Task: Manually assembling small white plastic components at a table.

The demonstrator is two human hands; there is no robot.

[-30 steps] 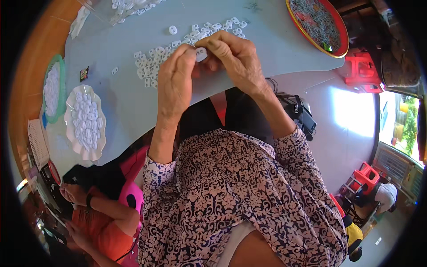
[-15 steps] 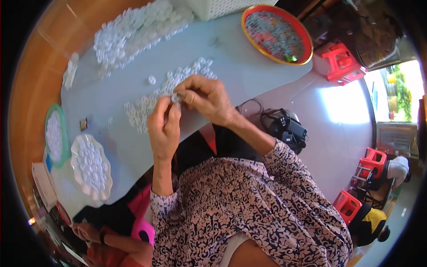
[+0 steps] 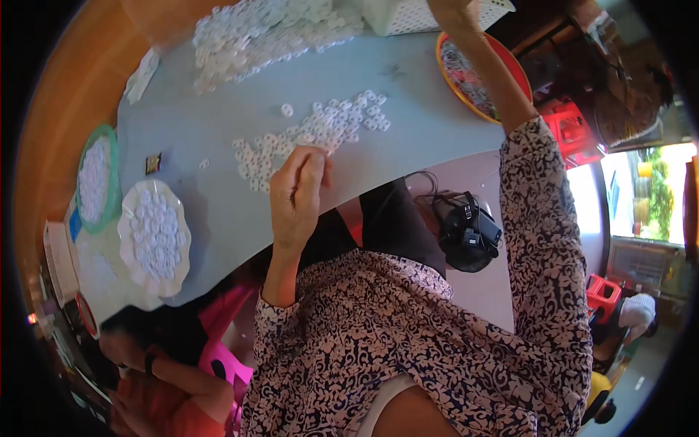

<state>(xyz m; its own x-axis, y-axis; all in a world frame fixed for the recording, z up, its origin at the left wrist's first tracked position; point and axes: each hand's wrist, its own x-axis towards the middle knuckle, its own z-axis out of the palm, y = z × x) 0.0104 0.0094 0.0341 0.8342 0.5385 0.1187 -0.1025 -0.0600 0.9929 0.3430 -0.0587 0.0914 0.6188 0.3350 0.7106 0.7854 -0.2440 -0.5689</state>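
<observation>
My left hand (image 3: 297,191) hovers over the near edge of a grey-blue table (image 3: 218,124). Its fingertips are pinched together on a small white ring at the edge of a loose scatter of white rings (image 3: 320,127). My right arm, in a patterned sleeve, reaches far up and to the right. My right hand (image 3: 450,9) is mostly cut off by the top edge of the picture, between a white basket (image 3: 404,18) and a red-rimmed round tray (image 3: 480,76) of small pieces. Its fingers are hidden.
A large heap of white rings (image 3: 262,29) lies at the table's far side. At the left stand a green-rimmed plate (image 3: 95,178) and a white scalloped plate (image 3: 154,237), both holding white rings. A black bag (image 3: 466,229) lies on the floor, red stools (image 3: 575,131) stand at right, and another person (image 3: 160,393) sits lower left.
My right hand has left the left hand and reached up toward the basket and tray. My left hand has stayed pinched by the scatter of rings.
</observation>
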